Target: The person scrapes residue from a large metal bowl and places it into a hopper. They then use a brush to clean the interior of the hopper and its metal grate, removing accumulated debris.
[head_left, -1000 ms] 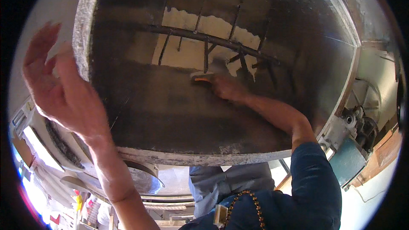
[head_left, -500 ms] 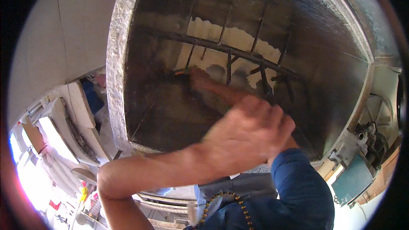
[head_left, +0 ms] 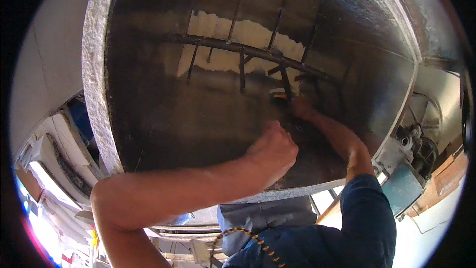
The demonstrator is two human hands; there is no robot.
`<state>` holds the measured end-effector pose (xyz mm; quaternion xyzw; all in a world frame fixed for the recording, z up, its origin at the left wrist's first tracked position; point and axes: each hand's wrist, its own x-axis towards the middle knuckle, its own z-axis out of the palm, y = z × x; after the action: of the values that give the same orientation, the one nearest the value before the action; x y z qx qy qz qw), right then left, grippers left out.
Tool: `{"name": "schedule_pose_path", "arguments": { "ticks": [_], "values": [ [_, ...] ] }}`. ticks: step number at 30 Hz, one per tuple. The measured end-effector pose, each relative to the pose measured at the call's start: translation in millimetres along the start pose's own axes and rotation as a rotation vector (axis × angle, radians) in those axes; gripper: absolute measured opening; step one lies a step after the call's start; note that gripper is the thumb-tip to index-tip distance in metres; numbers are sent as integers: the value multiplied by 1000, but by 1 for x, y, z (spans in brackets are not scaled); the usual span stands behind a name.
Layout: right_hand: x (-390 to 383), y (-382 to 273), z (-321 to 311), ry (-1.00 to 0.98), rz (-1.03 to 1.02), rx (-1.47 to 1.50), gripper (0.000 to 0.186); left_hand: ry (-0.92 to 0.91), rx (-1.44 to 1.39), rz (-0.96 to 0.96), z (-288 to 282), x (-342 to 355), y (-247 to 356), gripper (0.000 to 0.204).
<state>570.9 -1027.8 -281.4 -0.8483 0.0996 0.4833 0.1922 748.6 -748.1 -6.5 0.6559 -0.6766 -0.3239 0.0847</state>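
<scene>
My right hand [head_left: 301, 106] reaches deep into a large dark metal tub [head_left: 102, 25], below a shaft with paddle-like arms [head_left: 238, 47]. It grips a small dark tool [head_left: 278, 94] with a pale and orange edge; the shadow hides its exact kind. Nearer to me, my left hand [head_left: 277, 151] is closed in a fist over the tub's near side, apart from the right hand. Whatever the fist may hold is hidden. Behind the shaft, a pale cream patch with a ragged outline [head_left: 210, 25] covers part of the dark inner wall.
The tub's thick, rough light rim [head_left: 96, 69] runs down the left and along the near side. At the right stand a spoked wheel [head_left: 425, 114] and a teal metal box [head_left: 404, 188]. White slab-like pieces [head_left: 52, 161] lean at the left. A beaded necklace [head_left: 258, 240] hangs in front of my chest.
My right hand has swept rightward along the tub's inside with the tool. My left fist has shifted left, off the right forearm. The whole view has turned slightly right.
</scene>
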Motion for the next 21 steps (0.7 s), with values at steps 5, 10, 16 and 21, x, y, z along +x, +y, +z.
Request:
{"name": "schedule_pose_path", "arguments": {
  "ticks": [5, 10, 16, 21],
  "values": [
    [-62, -83, -40, 30, -249, 106, 30, 74, -36, 18, 2, 4, -8, 35],
    [-137, -145, -106, -35, -145, 223, 29, 420, -13, 85, -10, 14, -6, 33],
    [-132, -191, -177, 161, -100, 285, 32, 834, -134, 90, -26, 15, -10, 36],
    [3, -228, -257, 149, -260, 373, 25, 1192, -226, 38, -50, 15, -33, 41]
  ]
}}
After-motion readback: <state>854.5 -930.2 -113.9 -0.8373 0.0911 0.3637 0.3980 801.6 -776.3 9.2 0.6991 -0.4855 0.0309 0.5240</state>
